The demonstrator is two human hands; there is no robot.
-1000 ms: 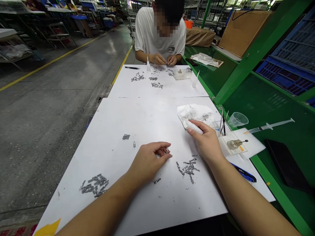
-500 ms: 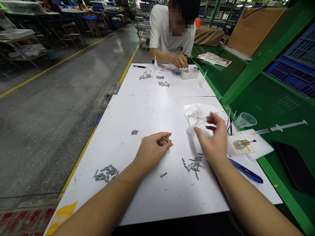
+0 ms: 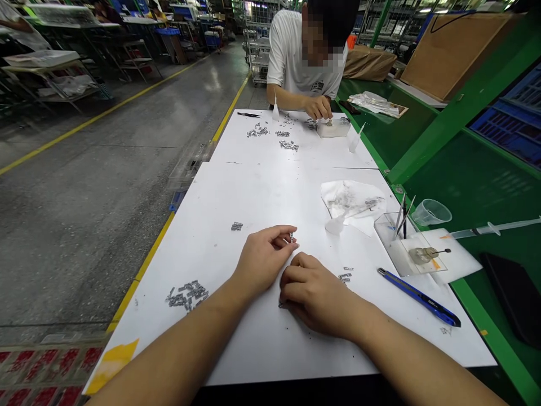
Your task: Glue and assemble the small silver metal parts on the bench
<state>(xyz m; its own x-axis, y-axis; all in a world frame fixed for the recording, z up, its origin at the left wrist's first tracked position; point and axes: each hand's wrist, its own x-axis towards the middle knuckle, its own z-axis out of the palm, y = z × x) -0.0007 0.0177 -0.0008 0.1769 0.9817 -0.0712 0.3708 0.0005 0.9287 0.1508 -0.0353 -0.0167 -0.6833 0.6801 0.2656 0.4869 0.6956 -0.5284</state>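
Note:
Pinched between the thumb and fingers of my left hand point(image 3: 264, 256) is a small metal part point(image 3: 291, 237), held upright just above the white tabletop. My right hand point(image 3: 315, 290) rests low on the table beside it, fingers curled down onto another small metal part point(image 3: 281, 305), which only peeks out under the fingertips. Behind my right hand lies part of a loose pile of metal parts point(image 3: 345, 278), mostly hidden. A larger pile point(image 3: 188, 295) lies left of my left forearm, and a small neat group point(image 3: 237, 226) sits farther up. A translucent dropper bottle point(image 3: 335, 225) stands beyond my right hand.
A smudged white cloth point(image 3: 353, 197) lies behind the bottle. To the right are a blue utility knife point(image 3: 420, 298), tweezers point(image 3: 404, 217), a small glass jar point(image 3: 422, 255), a plastic cup point(image 3: 431, 212) and a syringe point(image 3: 492, 228). Opposite, a co-worker point(image 3: 306, 62) handles small parts.
My right hand has moved from beside the dropper bottle down and left, onto the single part lying on the table. My left hand keeps its piece. The view has shifted slightly.

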